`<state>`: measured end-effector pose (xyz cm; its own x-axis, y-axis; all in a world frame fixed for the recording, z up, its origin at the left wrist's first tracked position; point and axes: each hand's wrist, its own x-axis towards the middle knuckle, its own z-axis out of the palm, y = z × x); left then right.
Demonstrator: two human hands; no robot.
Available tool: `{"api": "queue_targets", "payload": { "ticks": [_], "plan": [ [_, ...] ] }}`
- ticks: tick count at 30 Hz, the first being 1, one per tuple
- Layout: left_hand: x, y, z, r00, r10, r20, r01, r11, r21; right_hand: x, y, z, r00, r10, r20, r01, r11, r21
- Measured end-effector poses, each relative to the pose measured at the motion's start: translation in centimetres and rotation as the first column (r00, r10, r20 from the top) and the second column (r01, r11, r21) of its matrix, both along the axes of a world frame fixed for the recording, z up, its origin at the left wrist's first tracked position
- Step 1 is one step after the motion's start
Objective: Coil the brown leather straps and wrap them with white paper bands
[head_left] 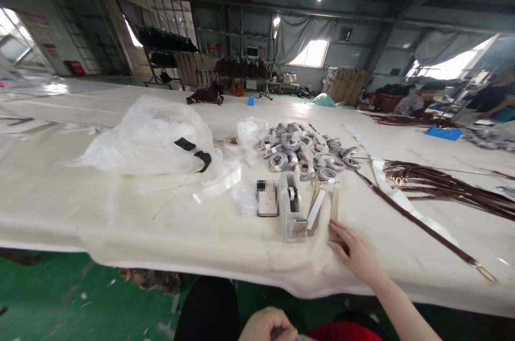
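Note:
My left hand [267, 325] is low at the bottom edge, above my lap. Its fingers are curled closed round something greyish, mostly hidden. On the table, my right hand [354, 252] rests its fingertips on a narrow beige strip [334, 204], with thumb and fingers apart. Left of that strip lie a white strip [316, 209] and a clear tape dispenser [293, 209]. A phone-sized flat object [267, 199], blurred out, is beside the dispenser. Behind them is a pile of coiled grey straps [292, 142] with metal clips.
A large translucent plastic bag [148, 134] covers the left side, near a tape roll [231, 142]. Brown straps [454, 185] lie to the right, one reaching toward the front edge with a gold clip [485, 272]. A person [493, 97] is at the far right.

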<state>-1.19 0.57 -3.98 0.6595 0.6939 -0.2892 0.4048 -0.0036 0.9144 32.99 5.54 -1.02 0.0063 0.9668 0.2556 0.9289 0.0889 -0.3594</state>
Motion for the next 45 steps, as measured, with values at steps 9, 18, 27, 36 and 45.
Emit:
{"api": "queue_targets", "payload": {
  "ticks": [9,18,27,36,45],
  "plan": [
    [0.2,0.0,0.4,0.998,0.010,0.055,-0.014,0.997,0.079,0.8,0.6,-1.2,1.000,-0.025,0.002,0.025,0.999,-0.024],
    [0.1,0.1,0.8,0.999,0.002,0.040,-0.005,0.998,0.065,0.8,1.0,-0.4,0.999,0.013,0.045,-0.011,0.999,-0.050],
    [0.1,0.2,0.6,1.000,-0.006,-0.006,0.007,0.998,0.064,1.5,1.3,-0.3,0.998,0.033,0.047,-0.030,0.998,-0.058],
    [0.7,-0.3,-1.9,0.994,0.083,-0.064,-0.077,0.993,0.094,1.3,1.3,0.0,0.991,-0.041,0.124,0.038,0.999,0.027],
    [-0.6,-0.8,1.9,1.000,-0.008,0.020,0.005,0.992,0.129,-0.7,-3.1,6.8,0.863,-0.503,0.051,0.423,0.772,0.474]
  ]
}}
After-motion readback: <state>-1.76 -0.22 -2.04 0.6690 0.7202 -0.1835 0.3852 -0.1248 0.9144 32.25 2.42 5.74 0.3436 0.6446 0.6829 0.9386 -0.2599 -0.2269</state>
